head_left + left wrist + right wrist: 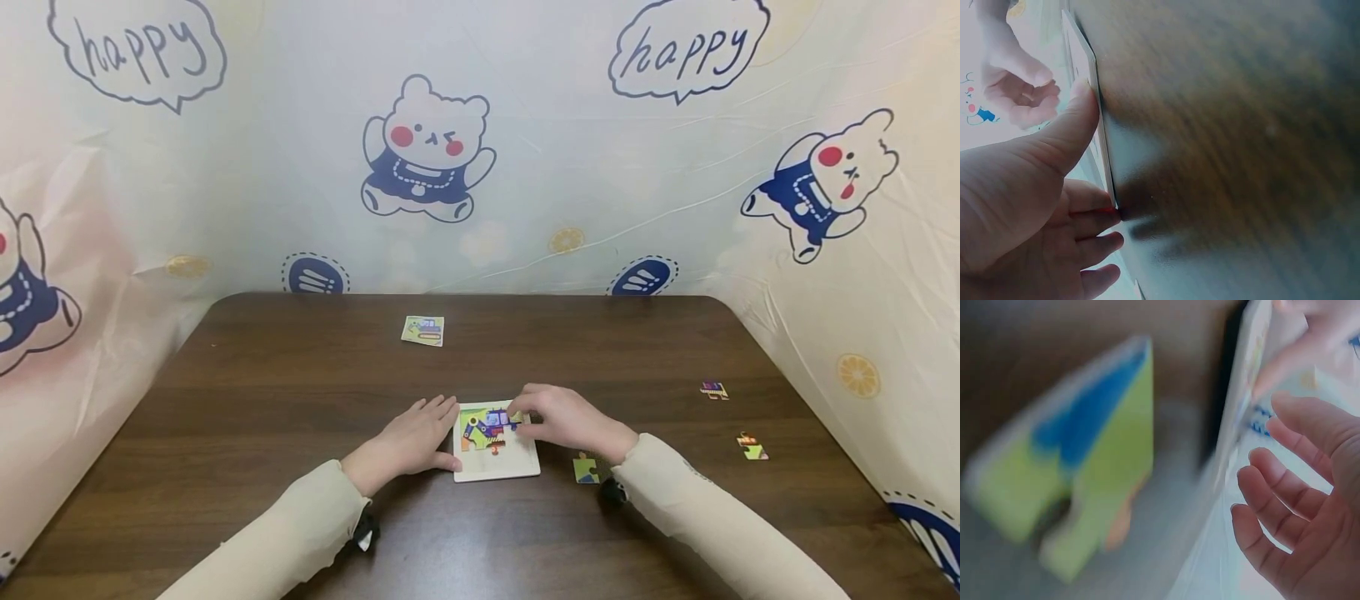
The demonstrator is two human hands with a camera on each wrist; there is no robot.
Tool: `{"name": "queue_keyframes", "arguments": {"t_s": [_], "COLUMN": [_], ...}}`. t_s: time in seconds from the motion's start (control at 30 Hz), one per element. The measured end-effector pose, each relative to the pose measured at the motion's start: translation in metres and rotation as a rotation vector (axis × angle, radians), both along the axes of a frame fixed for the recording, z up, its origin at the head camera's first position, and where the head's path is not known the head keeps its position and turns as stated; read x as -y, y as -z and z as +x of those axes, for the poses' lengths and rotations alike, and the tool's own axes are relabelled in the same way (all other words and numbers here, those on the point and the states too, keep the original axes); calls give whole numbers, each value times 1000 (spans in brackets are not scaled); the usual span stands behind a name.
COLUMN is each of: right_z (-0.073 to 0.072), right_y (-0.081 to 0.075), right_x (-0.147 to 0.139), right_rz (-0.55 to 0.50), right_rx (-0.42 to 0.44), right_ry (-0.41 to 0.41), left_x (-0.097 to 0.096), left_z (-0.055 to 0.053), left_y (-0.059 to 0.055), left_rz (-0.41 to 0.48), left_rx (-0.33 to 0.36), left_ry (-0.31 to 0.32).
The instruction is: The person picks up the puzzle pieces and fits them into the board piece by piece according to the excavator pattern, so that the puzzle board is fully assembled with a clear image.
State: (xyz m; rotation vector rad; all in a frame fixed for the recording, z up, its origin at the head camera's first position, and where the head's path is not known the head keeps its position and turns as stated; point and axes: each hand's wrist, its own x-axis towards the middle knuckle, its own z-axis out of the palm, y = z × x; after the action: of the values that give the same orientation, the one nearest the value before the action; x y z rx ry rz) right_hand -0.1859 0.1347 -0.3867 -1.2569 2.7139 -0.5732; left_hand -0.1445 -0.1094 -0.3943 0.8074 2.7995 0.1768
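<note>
A white puzzle tray (497, 472) lies on the table, its upper part filled with joined jigsaw pieces (483, 427) in green, blue and purple. My left hand (416, 435) lies along the tray's left edge, fingers stretched out and thumb at the lower left rim. The left wrist view shows that thumb (1075, 128) against the tray's edge. Over the upper right of the puzzle is my right hand (562, 417), fingers loosely bent, fingertips right at the pieces there. In the right wrist view, nothing shows between the right thumb and fingers (1285, 509).
A loose green-and-blue jigsaw piece (586, 469) lies beside the right wrist. Two more loose pieces, one purple (715, 390) and one green and orange (752, 447), lie farther right. A small picture card (423, 330) lies near the far edge of the brown table (300, 375).
</note>
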Motion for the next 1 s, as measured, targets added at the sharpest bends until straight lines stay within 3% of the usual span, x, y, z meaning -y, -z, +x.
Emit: {"name": "queue_keyframes", "arguments": {"t_s": [0.4, 0.57, 0.8, 1.0], "right_z": [-26, -33, -36, -34], "right_y": [-14, -19, -21, -17], "right_x": [-85, -128, -186, -228], "right_rz": [-144, -159, -150, -149], "right_rx": [35, 21, 5, 79], "right_ry": [235, 331, 447, 545], "left_x": [0, 0, 3, -1], "left_z": [1, 1, 2, 3], "left_y": [-3, -2, 0, -5], "left_rz": [3, 16, 59, 18], "left_rx": [8, 10, 11, 20], "left_ry": [-4, -1, 16, -8]}}
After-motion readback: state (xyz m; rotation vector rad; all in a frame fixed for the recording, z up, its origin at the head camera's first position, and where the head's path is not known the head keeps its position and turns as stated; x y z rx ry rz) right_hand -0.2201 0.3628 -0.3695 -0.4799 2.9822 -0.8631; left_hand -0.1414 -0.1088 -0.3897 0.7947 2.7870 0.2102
